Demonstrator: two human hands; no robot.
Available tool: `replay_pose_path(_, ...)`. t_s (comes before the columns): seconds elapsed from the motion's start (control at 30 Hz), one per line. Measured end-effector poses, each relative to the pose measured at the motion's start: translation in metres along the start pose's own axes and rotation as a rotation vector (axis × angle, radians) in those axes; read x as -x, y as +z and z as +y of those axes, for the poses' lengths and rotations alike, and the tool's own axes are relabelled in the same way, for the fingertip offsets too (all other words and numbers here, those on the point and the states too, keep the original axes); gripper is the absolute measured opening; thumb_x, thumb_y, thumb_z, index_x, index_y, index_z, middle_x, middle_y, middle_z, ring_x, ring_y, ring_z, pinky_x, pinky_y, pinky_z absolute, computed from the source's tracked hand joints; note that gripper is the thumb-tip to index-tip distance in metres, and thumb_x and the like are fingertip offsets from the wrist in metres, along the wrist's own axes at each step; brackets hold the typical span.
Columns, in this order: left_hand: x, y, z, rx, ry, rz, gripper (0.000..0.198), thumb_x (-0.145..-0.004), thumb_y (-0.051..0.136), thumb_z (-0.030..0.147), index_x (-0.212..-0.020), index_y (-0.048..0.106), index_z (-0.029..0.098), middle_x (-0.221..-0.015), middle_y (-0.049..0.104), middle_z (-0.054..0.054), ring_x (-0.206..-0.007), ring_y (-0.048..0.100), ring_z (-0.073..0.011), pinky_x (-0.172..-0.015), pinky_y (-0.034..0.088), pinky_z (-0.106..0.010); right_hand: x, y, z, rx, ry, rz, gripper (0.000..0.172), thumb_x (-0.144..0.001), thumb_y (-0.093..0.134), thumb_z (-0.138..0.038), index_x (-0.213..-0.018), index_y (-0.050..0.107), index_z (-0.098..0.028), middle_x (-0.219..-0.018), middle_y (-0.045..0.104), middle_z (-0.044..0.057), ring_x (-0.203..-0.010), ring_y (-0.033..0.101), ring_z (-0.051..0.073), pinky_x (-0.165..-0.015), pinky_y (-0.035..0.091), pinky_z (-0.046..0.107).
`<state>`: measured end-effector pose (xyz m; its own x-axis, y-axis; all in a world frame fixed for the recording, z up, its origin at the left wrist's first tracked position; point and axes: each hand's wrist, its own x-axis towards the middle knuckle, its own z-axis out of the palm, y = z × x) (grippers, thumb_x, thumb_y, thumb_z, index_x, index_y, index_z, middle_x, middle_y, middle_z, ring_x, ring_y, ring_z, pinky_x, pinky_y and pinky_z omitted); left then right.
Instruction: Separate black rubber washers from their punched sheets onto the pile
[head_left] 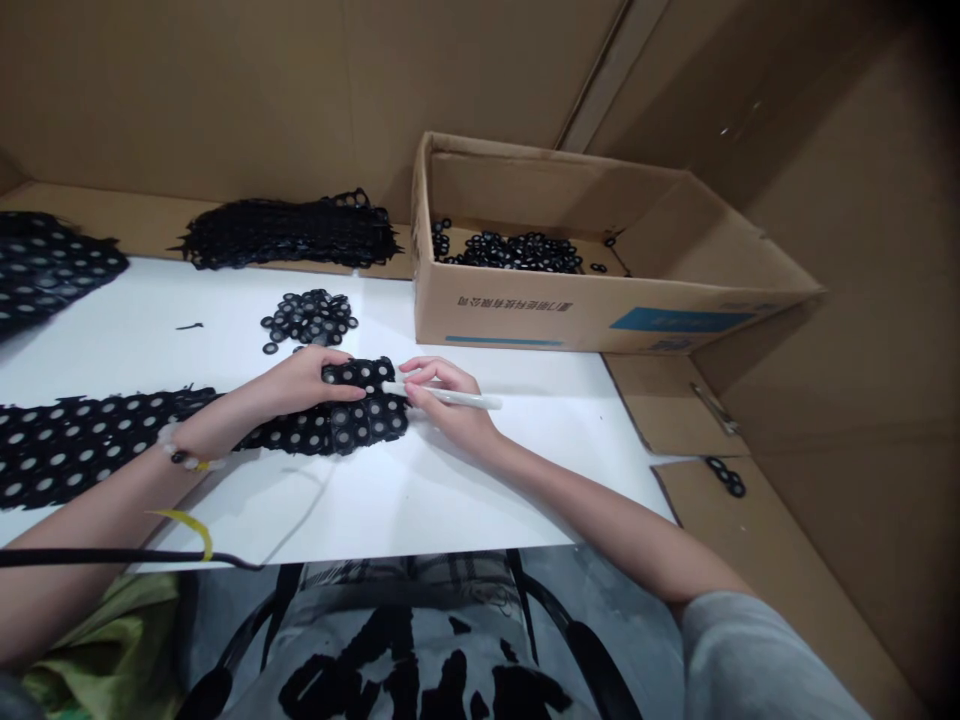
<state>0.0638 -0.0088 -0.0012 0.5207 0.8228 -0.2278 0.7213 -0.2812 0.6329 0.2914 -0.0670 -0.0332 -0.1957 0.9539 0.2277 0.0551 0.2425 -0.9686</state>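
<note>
A black sheet of joined rings with pale centres (300, 432) lies on the white tabletop, running left under my left forearm. My left hand (315, 380) presses on it near its right end, thumb laid across the top and fingers at the far edge, closed on the sheet. My right hand (450, 395) grips a white pen-like tool (465, 398) between thumb and fingers. The tool's tip touches the sheet just right of my left thumb. Behind my left hand is a pile of loose black rings (311, 318).
A cardboard box (510, 305) with loose black rings inside stands at the back right. Stacked black sheets (289, 235) lie at the back, another black sheet (52, 265) at far left. A few joined rings (726, 477) rest on cardboard at right. A black cable (127, 556) crosses the front left.
</note>
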Motion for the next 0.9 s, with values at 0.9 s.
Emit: replay_pose_path(0.9,0.003,-0.001,0.004,-0.125,0.054,0.016,0.036,-0.078,0.054,0.052,-0.070,0.060,0.018,-0.064,0.063,0.000,-0.059,0.052,-0.0164,-0.056,0.036,-0.026,-0.004,0.001,0.001,0.078,0.171,-0.039,0.017,-0.083,0.063,-0.037,-0.083,0.064,-0.020,-0.093,0.071,0.004,-0.084,0.065,0.015,-0.076,0.051,0.030)
